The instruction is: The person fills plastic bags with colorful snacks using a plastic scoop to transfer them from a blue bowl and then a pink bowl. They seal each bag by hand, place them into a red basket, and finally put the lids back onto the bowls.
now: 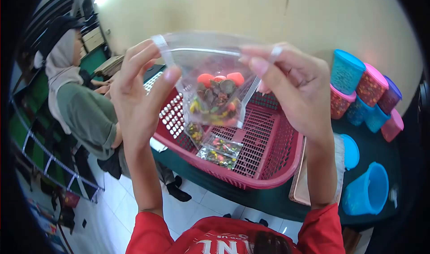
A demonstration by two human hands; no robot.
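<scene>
A clear zip-top plastic bag [219,63] hangs upright between my two hands, above the basket. Orange-red, dark brown and yellow-green pieces are gathered in its lower part. My left hand [141,81] pinches the bag's upper left edge between thumb and fingers. At the upper right edge, my right hand [293,83] has its thumb and fingers closed on the plastic. Below the bag is a dark pink plastic basket [273,182] with slotted sides. Small filled clear packets [221,153] lie inside it, on the near left part of its floor.
Lidded tubs [348,72] in blue, pink and purple are stacked against the wall at right. Nearer are an open blue container [367,191], a round blue lid [350,151] and a tray [301,182] on the dark green table [264,202]. Another person [83,106] sits at left.
</scene>
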